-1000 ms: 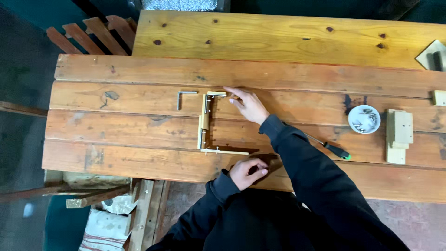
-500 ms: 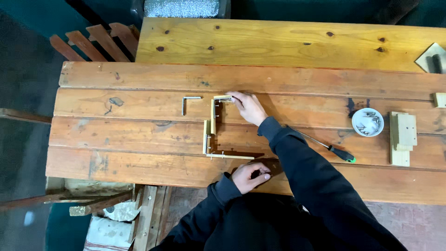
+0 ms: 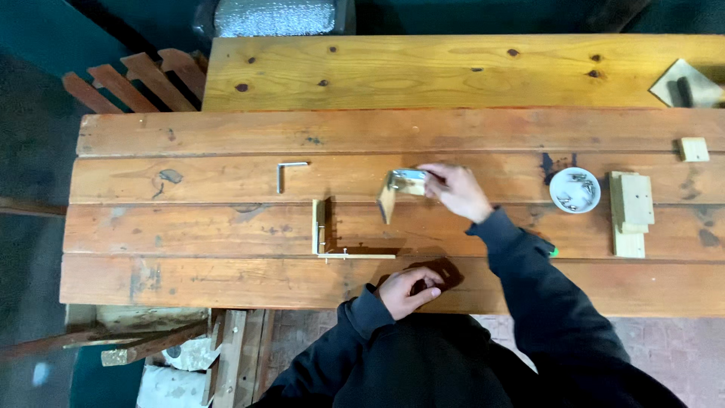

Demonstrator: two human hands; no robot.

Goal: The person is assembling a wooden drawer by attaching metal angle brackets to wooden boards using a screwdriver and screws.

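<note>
On the far left of the plank workbench (image 3: 189, 227), near its back half, a small metal hex key (image 3: 286, 173) lies alone on the wood. To the right of it, an L-shaped wooden frame piece (image 3: 332, 242) rests flat, one short strip standing along the planks and one long strip running right, joined at the corner.

Near the front edge of the bench, the person's left hand (image 3: 405, 291) is pressed down on a dark brown flat piece (image 3: 440, 272), the fingers curled together over it. Just above and a little right, the right hand (image 3: 455, 192) is closed on a small wooden block with a metal corner bracket (image 3: 402, 189), which it holds lifted and tilted above the bench, apart from the frame piece. The fingers pinch the bracket end.

Further right, a small round white dish (image 3: 575, 190) holds some screws. Just beside it is a stack of pale wooden blocks (image 3: 630, 211). A single small wooden cube (image 3: 693, 149) lies near the right edge, further back.
</note>
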